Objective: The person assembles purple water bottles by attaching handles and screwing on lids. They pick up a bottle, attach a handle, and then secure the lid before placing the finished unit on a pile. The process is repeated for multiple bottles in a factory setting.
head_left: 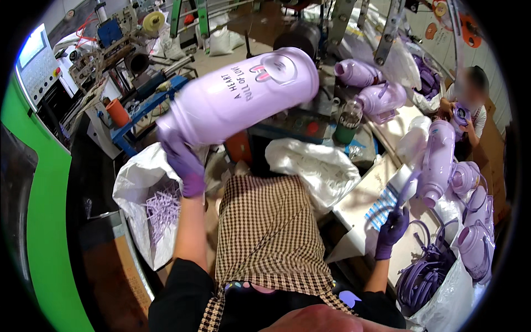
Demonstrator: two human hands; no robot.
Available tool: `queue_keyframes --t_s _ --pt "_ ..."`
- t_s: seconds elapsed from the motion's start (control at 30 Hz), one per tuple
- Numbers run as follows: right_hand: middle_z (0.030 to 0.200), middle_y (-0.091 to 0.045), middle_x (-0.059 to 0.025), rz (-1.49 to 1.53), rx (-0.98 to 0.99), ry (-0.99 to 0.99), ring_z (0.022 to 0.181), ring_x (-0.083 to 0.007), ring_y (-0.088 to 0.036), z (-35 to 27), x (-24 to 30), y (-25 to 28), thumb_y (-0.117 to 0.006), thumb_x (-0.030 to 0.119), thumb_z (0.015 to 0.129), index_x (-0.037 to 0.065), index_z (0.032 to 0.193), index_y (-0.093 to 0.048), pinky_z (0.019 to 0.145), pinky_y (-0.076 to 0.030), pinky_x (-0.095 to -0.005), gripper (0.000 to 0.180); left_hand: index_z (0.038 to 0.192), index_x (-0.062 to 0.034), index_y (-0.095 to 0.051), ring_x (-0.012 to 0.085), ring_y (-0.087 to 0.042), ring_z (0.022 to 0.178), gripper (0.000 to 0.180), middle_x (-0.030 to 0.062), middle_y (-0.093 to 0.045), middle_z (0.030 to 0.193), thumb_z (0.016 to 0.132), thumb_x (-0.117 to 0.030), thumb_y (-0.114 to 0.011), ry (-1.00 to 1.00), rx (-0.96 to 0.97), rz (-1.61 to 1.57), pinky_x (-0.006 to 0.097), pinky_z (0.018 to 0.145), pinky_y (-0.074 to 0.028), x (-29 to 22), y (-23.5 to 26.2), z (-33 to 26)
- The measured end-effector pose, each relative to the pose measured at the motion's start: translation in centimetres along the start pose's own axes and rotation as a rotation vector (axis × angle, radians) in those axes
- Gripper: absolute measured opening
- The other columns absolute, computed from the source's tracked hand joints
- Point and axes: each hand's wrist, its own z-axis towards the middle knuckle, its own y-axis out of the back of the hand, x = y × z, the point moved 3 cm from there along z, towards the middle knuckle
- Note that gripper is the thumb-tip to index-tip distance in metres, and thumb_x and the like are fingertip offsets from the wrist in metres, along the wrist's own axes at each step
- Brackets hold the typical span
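My left hand (pixel 185 166), in a purple glove, grips a large lilac thermos-style bottle (pixel 221 108) by its narrow neck end. The bottle lies tilted in the air, its wide base up to the right, with a printed cartoon and lettering on its side. On the right, my right hand (pixel 391 229), also gloved in purple, is closed around a purple strap (pixel 409 187) that points upward and is smeared by motion. Below that hand, a coil of purple straps (pixel 423 279) rests on the worktable (pixel 368 191), beside a blue-and-white striped cloth or sheet (pixel 381 207).
Several lilac bottles, one a standing bottle (pixel 438 160), crowd the table's right side. A white sack (pixel 138 188) holds thin lilac strips (pixel 163 213); another white sack (pixel 310 166) lies ahead. A green-capped machine (pixel 47 232) borders the left. A co-worker (pixel 470 105) handles a purple part.
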Motion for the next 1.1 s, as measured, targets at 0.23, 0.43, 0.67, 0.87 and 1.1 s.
queue_keyframes --t_s 0.23,0.43,0.67,0.87,1.1 --pt "0.073 -0.046 0.0013 1.429 -0.098 -0.563 0.059 -0.0078 -0.045 8.9 6.7 -4.2 -0.045 0.008 0.105 0.008 0.126 -0.044 0.054 -0.046 -0.0216 0.021 0.111 0.0004 -0.065 0.0281 -0.064 0.102 0.026 0.0134 -0.067 0.108 0.099 -0.021 -0.057 -0.097 0.685 -0.127 0.038 0.095 -0.050 -4.3 -1.6 4.7" --pt "0.056 -0.036 0.0030 1.978 0.336 -1.029 0.044 -0.0070 -0.037 17.1 24.7 -9.2 -0.042 0.028 0.107 0.000 0.131 -0.045 0.064 -0.060 -0.0335 0.037 0.099 -0.0004 -0.064 0.0326 -0.066 0.090 0.019 0.0173 -0.066 0.104 0.093 -0.018 -0.063 -0.455 1.090 0.256 0.042 0.082 -0.054 2.1 -5.9 -4.6" --pt "0.054 -0.035 0.0019 1.751 0.768 -0.978 0.040 -0.0074 -0.033 18.9 27.5 -12.2 -0.041 0.027 0.107 -0.002 0.119 -0.056 0.049 -0.048 -0.0270 0.035 0.114 0.0026 -0.066 0.0223 -0.065 0.092 0.027 0.0105 -0.066 0.104 0.100 -0.018 -0.054 0.238 1.122 -0.134 0.033 0.084 -0.053 -1.6 -7.1 -5.1" --pt "0.062 -0.053 -0.0034 1.448 0.449 -0.264 0.055 -0.0167 -0.057 19.9 28.8 -10.2 -0.057 0.020 0.098 0.000 0.104 -0.061 0.056 -0.051 -0.0313 0.021 0.118 0.0012 -0.066 0.0214 -0.064 0.102 0.027 0.0133 -0.066 0.118 0.101 -0.014 -0.052 0.081 1.222 -0.112 0.032 0.089 -0.051 -0.7 -6.7 -5.3" --pt "0.073 -0.059 0.0033 1.383 0.029 0.276 0.064 -0.0160 -0.058 19.1 28.8 -7.4 -0.067 0.028 0.093 0.012 0.086 -0.060 0.077 -0.051 -0.0326 0.018 0.120 0.0002 -0.065 0.0294 -0.062 0.111 0.030 0.0152 -0.065 0.119 0.092 -0.010 -0.058 0.044 1.219 0.018 0.035 0.096 -0.050 -1.5 -8.1 -6.3"
